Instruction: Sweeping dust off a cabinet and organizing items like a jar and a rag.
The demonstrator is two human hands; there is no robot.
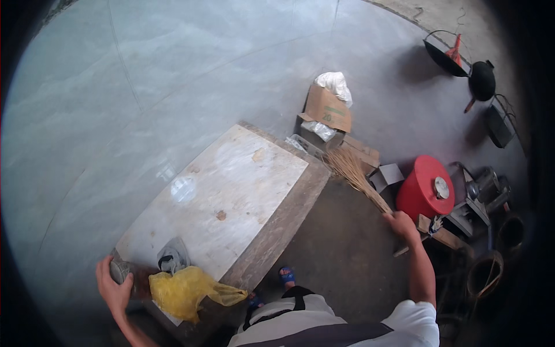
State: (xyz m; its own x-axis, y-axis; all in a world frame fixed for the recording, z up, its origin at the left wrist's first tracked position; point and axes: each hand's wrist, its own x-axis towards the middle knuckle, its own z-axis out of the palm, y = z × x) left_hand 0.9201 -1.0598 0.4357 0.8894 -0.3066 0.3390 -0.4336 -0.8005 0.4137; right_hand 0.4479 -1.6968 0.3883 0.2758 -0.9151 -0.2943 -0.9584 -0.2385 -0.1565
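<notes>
In my right hand is the bound handle of a straw broom; its bristles fan out past the far corner of a low table. My left hand, at the table's left corner, has thumb and fingers around a jar-like round container. Just beside that container a yellow plastic bag sits on the table's near end. A grey cloth item, perhaps a cap, lies against the bag. A stained whitish sheet covers much of the tabletop.
Beyond the table stands a cardboard box with white plastic bags. To the right are a red lidded bucket, a work glove on a wooden piece, and metal pots. Woks hang along the wall.
</notes>
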